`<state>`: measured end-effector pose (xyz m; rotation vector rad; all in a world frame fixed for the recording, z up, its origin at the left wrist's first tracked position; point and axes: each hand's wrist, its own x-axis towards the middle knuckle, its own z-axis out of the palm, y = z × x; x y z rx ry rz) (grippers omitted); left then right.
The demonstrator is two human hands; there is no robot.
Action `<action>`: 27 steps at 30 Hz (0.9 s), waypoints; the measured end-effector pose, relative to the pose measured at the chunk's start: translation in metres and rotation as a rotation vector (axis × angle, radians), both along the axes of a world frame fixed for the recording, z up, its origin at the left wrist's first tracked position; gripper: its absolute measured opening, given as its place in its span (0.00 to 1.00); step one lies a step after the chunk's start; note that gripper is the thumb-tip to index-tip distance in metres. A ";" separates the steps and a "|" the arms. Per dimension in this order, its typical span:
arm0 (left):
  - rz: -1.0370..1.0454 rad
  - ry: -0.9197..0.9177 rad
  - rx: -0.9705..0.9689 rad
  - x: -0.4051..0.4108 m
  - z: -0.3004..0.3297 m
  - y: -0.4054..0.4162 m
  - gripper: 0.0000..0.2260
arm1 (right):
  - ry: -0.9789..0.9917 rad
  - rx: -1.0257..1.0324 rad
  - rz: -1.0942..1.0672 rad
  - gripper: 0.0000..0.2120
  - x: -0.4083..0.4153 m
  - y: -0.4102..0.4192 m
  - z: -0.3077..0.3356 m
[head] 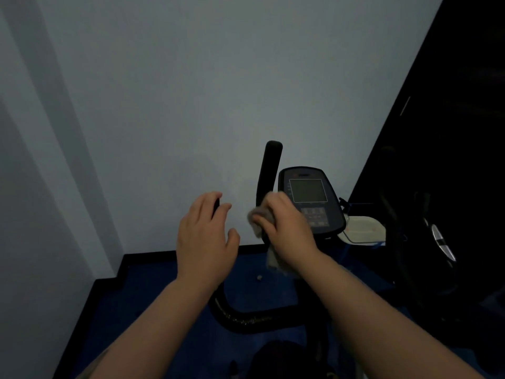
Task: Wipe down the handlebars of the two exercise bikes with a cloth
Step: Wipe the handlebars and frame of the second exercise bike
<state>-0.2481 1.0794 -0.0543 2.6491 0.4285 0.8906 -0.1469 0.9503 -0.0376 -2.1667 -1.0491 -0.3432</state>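
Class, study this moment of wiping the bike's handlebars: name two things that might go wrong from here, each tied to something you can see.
1. The right hand wraps the cloth around the upright handlebar beside the console; a stroke might knock its buttons.
2. The cloth's loose tail hangs below the grip and might slip free.

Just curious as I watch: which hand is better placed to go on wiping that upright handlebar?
The right hand: it grips the cloth wrapped around the upright handlebar. The left hand holds no cloth, its fingers over the other grip.
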 end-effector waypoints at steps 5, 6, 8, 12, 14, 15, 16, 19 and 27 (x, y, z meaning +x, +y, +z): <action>-0.031 -0.004 -0.039 0.000 -0.001 0.003 0.18 | 0.145 0.140 -0.072 0.10 -0.007 -0.019 -0.019; -0.037 -0.006 -0.044 0.000 -0.001 0.003 0.17 | 0.108 0.117 -0.092 0.11 -0.014 -0.032 -0.028; -0.049 -0.007 -0.041 0.000 -0.002 0.003 0.17 | 0.065 0.079 -0.107 0.11 -0.019 -0.046 -0.037; -0.044 -0.065 -0.063 0.003 -0.001 0.007 0.16 | 0.057 0.073 -0.134 0.11 0.009 -0.014 -0.010; -0.042 -0.100 -0.074 0.005 0.001 0.010 0.15 | 0.035 0.070 -0.144 0.12 0.019 0.002 0.003; -0.048 -0.124 -0.092 0.008 0.003 0.012 0.14 | 0.051 0.074 -0.146 0.12 0.022 0.004 0.005; -0.055 -0.153 -0.119 0.011 0.005 0.016 0.13 | 0.081 0.096 -0.148 0.11 0.024 0.002 0.006; -0.061 -0.222 -0.211 0.025 0.014 0.026 0.10 | 0.069 0.309 -0.201 0.06 0.031 -0.014 0.020; -0.098 -0.197 -0.292 0.032 0.002 0.020 0.13 | -0.135 0.322 -0.174 0.03 0.053 0.034 0.058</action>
